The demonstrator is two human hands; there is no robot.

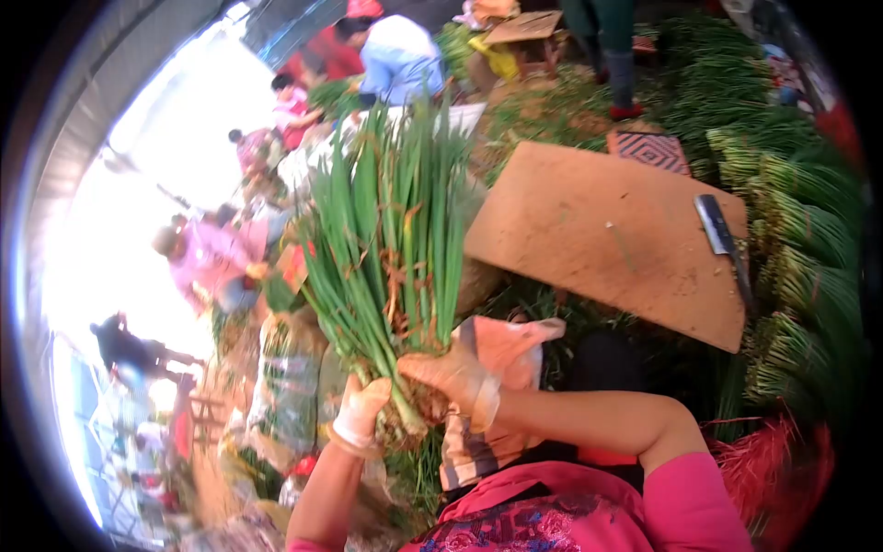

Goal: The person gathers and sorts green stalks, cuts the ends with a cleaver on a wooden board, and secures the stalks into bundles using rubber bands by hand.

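Observation:
A thick bunch of long green leafy stalks [382,239] stands upright in front of me, with some dry brown leaves among the green. My left hand [361,409], in a pale glove, is closed round the lower left of the bunch. My right hand [446,379], gloved too, is wrapped round the base from the right, its thumb across the stalks. The pale root ends [405,419] show between the two hands. Part of the fingers is hidden behind the bunch.
To the right, a brown wooden board [598,239] carries a black-handled knife [722,241]. Bundled greens [782,248] are stacked along the far right, above red strings [754,465]. A filled plastic sack [287,382] stands at left. Several people work further back.

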